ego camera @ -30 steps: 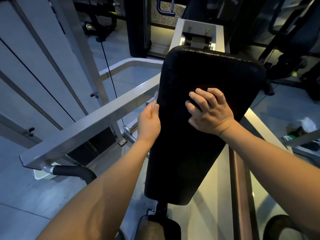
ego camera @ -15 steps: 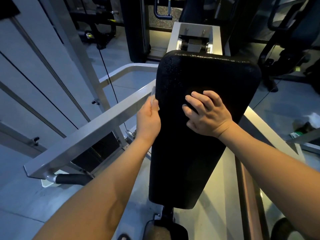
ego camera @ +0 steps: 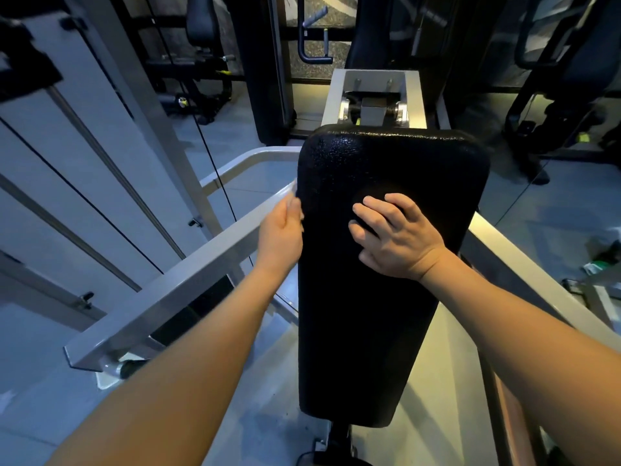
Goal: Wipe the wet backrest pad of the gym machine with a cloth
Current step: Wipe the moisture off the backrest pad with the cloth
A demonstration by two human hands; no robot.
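Head: right hand (ego camera: pixel 400 240) over dark cloth (ego camera: pixel 374 194)

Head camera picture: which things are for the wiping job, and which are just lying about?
For the job: black padded backrest pad; dark cloth bunched under the right hand; left hand gripping the pad's edge.
Just lying about: grey metal frame bar; green-and-white floor clutter; black hooked handle.
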